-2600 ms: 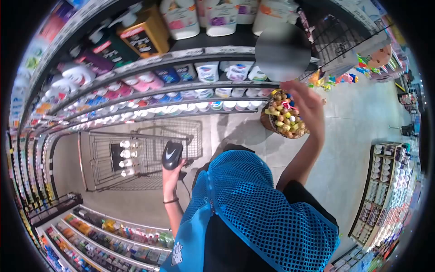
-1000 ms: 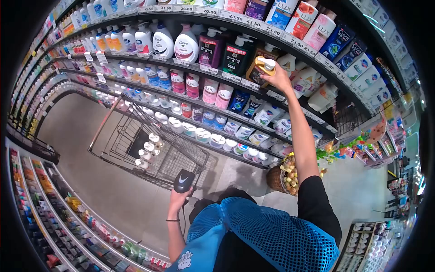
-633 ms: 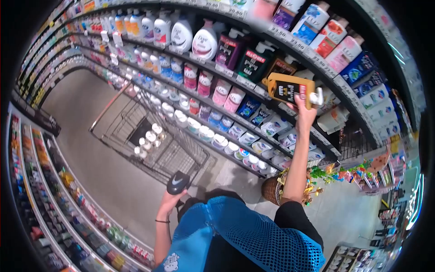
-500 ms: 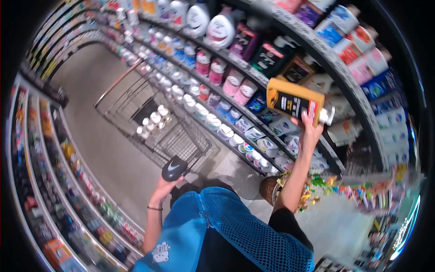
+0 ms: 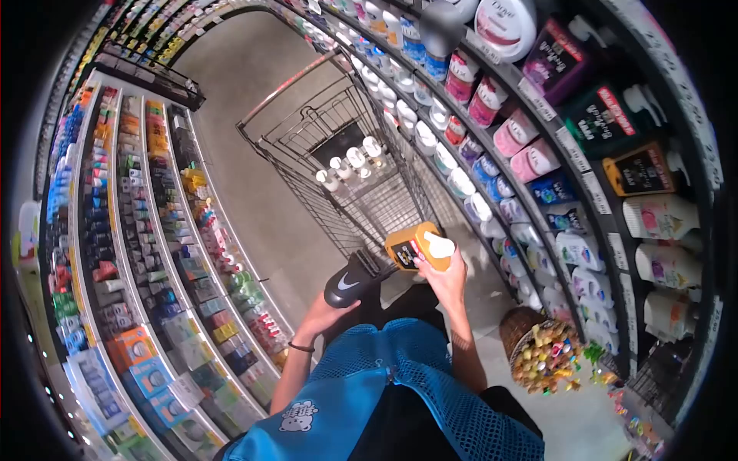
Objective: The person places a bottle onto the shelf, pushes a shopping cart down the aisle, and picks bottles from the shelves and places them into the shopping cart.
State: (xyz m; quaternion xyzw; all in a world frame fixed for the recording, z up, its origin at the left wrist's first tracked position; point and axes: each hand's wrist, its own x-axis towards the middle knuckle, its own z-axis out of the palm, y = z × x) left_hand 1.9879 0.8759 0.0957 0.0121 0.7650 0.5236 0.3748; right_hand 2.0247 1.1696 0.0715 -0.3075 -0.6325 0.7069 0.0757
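Note:
My right hand [image 5: 448, 278] grips a golden pump bottle [image 5: 417, 247] with a black label and a white pump, held in front of my body near the cart's close end. Beside it on the left, my left hand [image 5: 329, 313] is wrapped round a black handheld device [image 5: 350, 283] with a light curved mark. The device and the bottle are a small gap apart. Beyond both, a wire shopping cart [image 5: 304, 184] carries several white-topped bottles [image 5: 356, 161].
Shelves of toiletries [image 5: 530, 146] curve along the right, with another golden bottle [image 5: 639, 170] on them. Lower shelves of small packages [image 5: 165, 253] line the left. A wicker basket [image 5: 516, 332] of round wrapped items stands on the floor at the lower right.
My right hand took the golden bottle off the shelf and brought it down and left, close to the black device. The view has turned left, towards the cart and the left shelves.

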